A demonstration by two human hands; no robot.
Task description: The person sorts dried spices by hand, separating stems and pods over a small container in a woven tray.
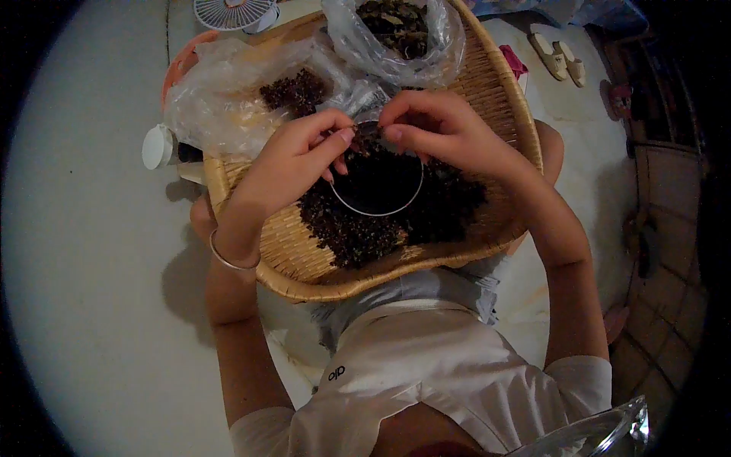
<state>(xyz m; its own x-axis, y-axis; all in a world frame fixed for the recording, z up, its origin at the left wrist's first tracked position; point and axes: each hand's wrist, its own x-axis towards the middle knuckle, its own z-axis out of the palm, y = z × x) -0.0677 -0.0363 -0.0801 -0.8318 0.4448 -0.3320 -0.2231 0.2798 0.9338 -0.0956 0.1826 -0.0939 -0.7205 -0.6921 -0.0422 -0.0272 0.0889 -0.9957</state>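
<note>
A wide woven basket [289, 247] rests across the lap, with a heap of dark dried plant bits [358, 244] in it. On the heap stands a round container with a pale rim [378, 214], dark inside. Over its left side, my left hand [308, 152] pinches one end of a small dark sprig [368, 135]. My right hand [442, 129] is closed at the sprig's other side, thumb against the index finger, above the container's right side. The two hands are slightly apart.
An open plastic bag [449, 57] of dried leaves [392, 27] sits at the basket's far side. Left of it lies another clear bag [228, 99] near reddish-brown bits [293, 93]. A white lid [158, 148], a fan [232, 11] and slippers [550, 57] are farther out.
</note>
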